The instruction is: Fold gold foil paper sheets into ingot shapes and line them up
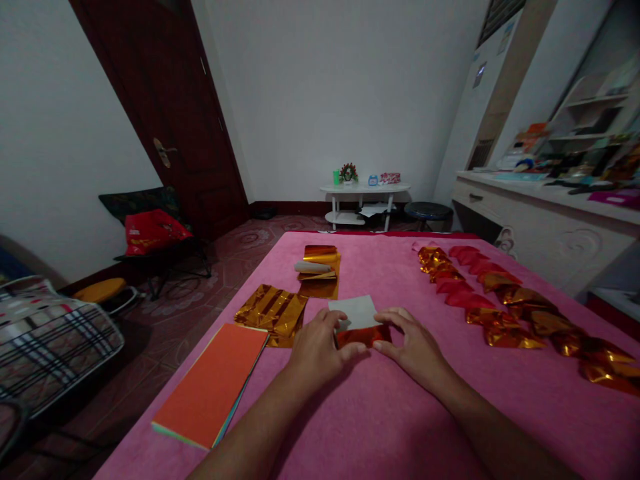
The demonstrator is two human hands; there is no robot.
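Observation:
In the head view, a sheet of foil paper [357, 312] lies on the pink tablecloth [360, 407], its pale side up. The near edge is folded over into a shiny orange-gold strip. My left hand [320, 345] pinches the left end of this fold between thumb and fingers. At the right end, my right hand [413, 343] grips it the same way. Beyond my left hand lies a crinkled gold foil piece [273, 310] with pleat lines. Further off, a stack of gold foil sheets [320, 288] has a greyish rounded object [314, 267] resting on it.
A stack of coloured paper [215, 383], orange on top, lies at the left table edge. Rows of twisted red and gold foil shapes [500, 293] run along the right side. A dresser [540, 213] stands at the right, a chair with a red bag [155, 231] at the left.

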